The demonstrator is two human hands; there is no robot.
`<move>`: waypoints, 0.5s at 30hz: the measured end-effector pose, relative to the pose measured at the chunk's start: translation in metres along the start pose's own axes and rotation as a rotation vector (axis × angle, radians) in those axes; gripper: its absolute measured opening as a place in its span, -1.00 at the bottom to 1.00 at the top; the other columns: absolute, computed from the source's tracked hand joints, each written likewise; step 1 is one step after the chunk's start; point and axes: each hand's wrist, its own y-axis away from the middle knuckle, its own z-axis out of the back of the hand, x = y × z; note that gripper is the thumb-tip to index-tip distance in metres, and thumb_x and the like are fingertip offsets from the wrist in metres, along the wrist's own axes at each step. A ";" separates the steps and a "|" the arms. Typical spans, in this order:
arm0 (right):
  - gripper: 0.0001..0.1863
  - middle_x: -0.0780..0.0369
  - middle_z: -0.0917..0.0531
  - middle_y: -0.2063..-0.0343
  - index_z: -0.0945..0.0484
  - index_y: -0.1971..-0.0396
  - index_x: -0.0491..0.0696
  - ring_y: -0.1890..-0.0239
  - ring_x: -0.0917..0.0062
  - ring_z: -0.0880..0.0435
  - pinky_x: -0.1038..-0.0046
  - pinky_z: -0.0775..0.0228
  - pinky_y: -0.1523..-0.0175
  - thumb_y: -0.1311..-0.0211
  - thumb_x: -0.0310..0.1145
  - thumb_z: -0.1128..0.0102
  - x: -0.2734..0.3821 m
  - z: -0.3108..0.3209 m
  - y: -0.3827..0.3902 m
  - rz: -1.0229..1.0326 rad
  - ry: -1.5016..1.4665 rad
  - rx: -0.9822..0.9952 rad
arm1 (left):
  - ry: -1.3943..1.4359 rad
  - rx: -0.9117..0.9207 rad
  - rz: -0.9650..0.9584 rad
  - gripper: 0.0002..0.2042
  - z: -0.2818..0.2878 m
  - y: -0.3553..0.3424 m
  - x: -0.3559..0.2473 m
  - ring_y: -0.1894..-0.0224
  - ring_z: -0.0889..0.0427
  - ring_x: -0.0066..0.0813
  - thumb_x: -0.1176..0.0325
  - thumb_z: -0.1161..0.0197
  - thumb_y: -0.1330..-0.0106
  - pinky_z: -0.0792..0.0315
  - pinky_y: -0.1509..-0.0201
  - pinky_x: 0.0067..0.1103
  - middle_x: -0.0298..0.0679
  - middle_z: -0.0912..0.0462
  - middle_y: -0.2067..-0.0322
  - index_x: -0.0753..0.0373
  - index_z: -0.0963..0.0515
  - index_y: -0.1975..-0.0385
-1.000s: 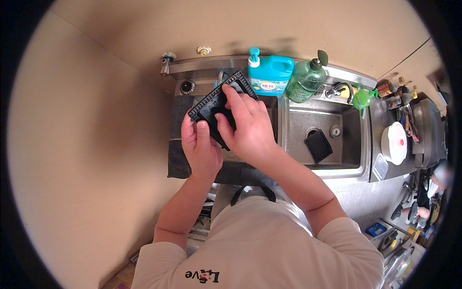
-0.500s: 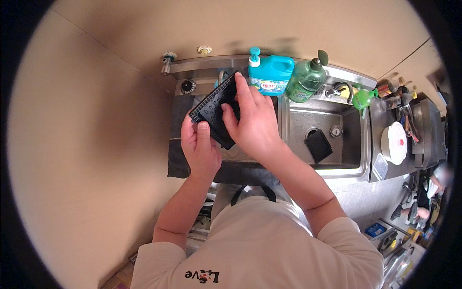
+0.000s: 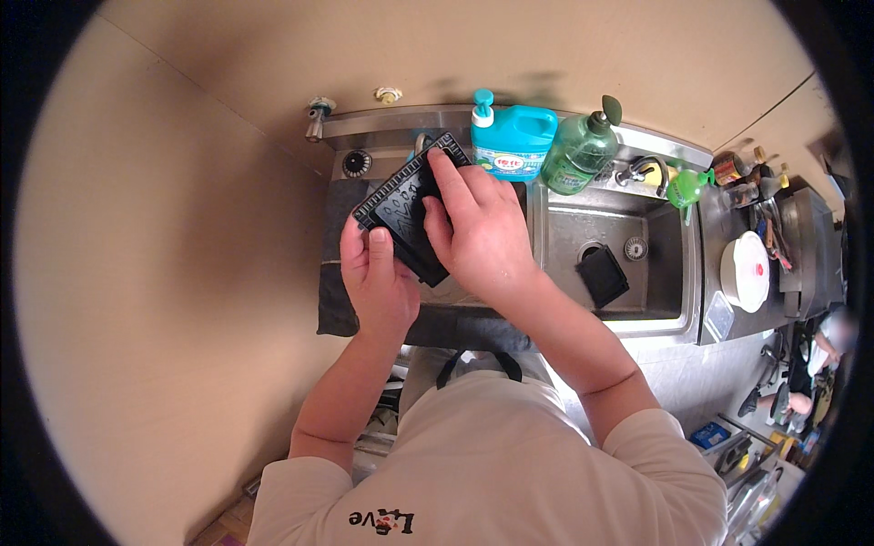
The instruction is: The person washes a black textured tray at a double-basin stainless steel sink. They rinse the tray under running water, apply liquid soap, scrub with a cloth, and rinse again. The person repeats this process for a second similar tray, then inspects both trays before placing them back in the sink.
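A black rectangular tray-like piece (image 3: 401, 216), with a slotted rim and a raised pattern on its face, is held tilted above the counter left of the sink. My left hand (image 3: 380, 282) grips its lower left corner, thumb on the face and the other fingers mostly hidden beneath. Across its upper right part lies my right hand (image 3: 485, 227), with index finger stretched onto the face near the top rim and thumb apart from it. Its remaining fingers are partly hidden. In the sink basin (image 3: 564, 227) rests a second black rectangular piece (image 3: 603, 277), close to the drain.
Behind the hands stand a turquoise jug (image 3: 513, 141) and a green pump bottle (image 3: 579, 155). Right of them are a faucet (image 3: 642, 170) and a smaller green bottle (image 3: 685, 188). A white lidded container (image 3: 746, 271) sits on the right counter. Another person (image 3: 824, 350) is at far right.
My right index finger has slid slightly down from the tray's top corner onto its face. The tray has turned a little, showing more of its rim and pattern. My left hand keeps its grip.
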 end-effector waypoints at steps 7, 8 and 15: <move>-0.54 0.19 -0.52 0.44 -0.45 0.00 -0.11 0.40 0.34 -0.56 0.33 -0.34 0.24 -0.03 -0.38 -0.20 -0.005 0.002 0.000 0.028 0.038 0.025 | -0.041 0.031 -0.049 -0.70 0.005 0.002 0.000 0.04 -0.50 -0.51 0.49 0.09 -0.42 -0.40 -0.10 -0.56 -0.19 -0.49 0.06 0.38 -0.27 -0.12; -0.58 0.19 -0.53 0.44 -0.47 0.03 -0.10 0.39 0.32 -0.56 0.32 -0.36 0.24 -0.04 -0.41 -0.20 -0.006 0.003 0.000 0.022 0.022 0.018 | -0.045 0.019 -0.044 -0.70 0.006 0.002 0.000 0.04 -0.50 -0.50 0.49 0.09 -0.42 -0.40 -0.10 -0.56 -0.20 -0.49 0.06 0.37 -0.27 -0.12; -0.81 0.11 -0.53 0.41 -0.54 0.30 -0.12 0.36 0.20 -0.57 0.26 -0.43 0.21 -0.02 -0.48 -0.21 -0.021 -0.014 0.003 -0.134 -0.225 -0.018 | -0.015 -0.151 0.161 -0.72 0.015 0.003 0.006 0.05 -0.53 -0.45 0.45 0.06 -0.41 -0.44 -0.07 -0.50 -0.22 -0.52 0.06 0.31 -0.31 -0.08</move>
